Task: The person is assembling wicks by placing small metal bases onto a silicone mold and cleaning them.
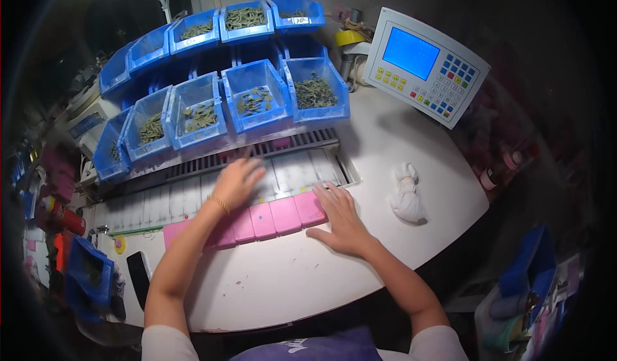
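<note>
A row of pink blocks (286, 216) lies side by side along the near edge of a long strip of pale metal plates (292, 171). My right hand (344, 223) rests at the right end of this row, fingertips at the last block and thumb stretched out toward me. Above the plates is my left hand (239, 182), slightly blurred, its fingers extended with nothing visible in them. The left forearm hides part of the pink row. Beyond the plates runs a dark slotted rail (295, 142).
Two tiers of blue bins (262, 122) with small green pieces stand behind the rail. A control panel (411, 52) with a blue screen is at the back right. On the white table (289, 277) lie a knotted white cloth bundle (408, 203) and a black phone (138, 279).
</note>
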The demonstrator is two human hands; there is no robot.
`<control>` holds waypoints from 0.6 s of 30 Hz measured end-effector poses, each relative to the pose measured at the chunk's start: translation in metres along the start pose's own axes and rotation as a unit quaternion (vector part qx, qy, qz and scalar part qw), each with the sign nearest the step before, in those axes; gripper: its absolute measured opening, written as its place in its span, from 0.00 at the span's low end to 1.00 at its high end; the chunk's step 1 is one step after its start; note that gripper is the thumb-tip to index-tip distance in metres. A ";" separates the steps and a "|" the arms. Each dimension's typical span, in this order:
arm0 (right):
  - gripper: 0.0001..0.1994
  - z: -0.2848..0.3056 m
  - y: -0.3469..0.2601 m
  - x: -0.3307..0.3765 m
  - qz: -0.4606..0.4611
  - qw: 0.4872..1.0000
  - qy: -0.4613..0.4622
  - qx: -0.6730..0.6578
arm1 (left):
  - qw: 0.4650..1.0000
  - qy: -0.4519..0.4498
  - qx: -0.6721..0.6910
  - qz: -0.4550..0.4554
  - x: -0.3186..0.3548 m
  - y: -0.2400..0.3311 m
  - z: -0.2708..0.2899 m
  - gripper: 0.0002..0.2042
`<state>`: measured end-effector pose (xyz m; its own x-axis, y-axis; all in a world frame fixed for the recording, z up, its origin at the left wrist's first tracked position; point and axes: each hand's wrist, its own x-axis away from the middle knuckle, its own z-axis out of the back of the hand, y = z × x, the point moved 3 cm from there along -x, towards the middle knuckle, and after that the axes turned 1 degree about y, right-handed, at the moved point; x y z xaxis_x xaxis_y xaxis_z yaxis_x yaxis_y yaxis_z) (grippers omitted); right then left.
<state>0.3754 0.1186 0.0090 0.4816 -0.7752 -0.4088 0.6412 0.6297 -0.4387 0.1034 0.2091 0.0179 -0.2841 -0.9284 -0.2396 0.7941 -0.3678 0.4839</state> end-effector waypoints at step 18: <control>0.37 -0.023 -0.103 0.079 0.044 0.975 0.029 -0.215 | 0.609 -0.007 0.775 0.168 0.254 0.114 -0.022 0.38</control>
<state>0.3335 -0.0066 0.0038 0.4805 -0.7206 -0.4998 0.2820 0.6666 -0.6900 0.1339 -0.0678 -0.0063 -0.2583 -0.9615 0.0936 -0.6503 0.2447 0.7191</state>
